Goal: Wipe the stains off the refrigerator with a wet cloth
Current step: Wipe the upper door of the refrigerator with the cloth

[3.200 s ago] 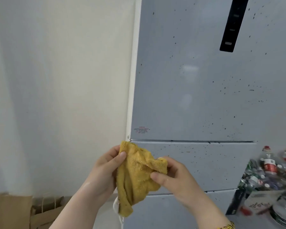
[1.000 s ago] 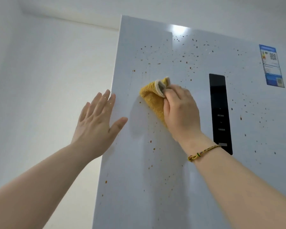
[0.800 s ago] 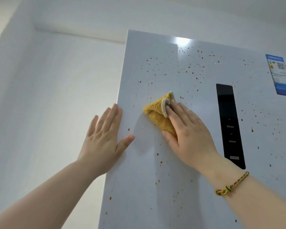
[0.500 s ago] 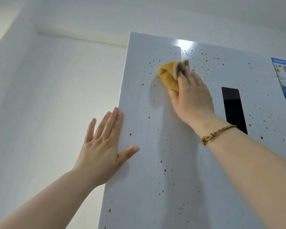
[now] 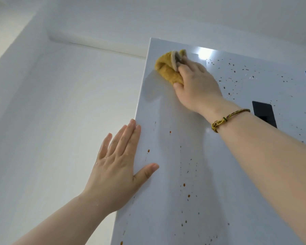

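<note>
In the head view, the yellow cloth (image 5: pixel 168 72) is pressed against the refrigerator door (image 5: pixel 198 156) near its top left corner, at 12 o'clock in the frame, and is held in the closed grip of the right hand (image 5: pixel 197 84). The left hand (image 5: pixel 117 171) is laid flat, its grip open, on the door's left edge at 7 o'clock from the cloth. Brown stains (image 5: pixel 184 184) are scattered at 3 and 5 o'clock from the cloth.
</note>
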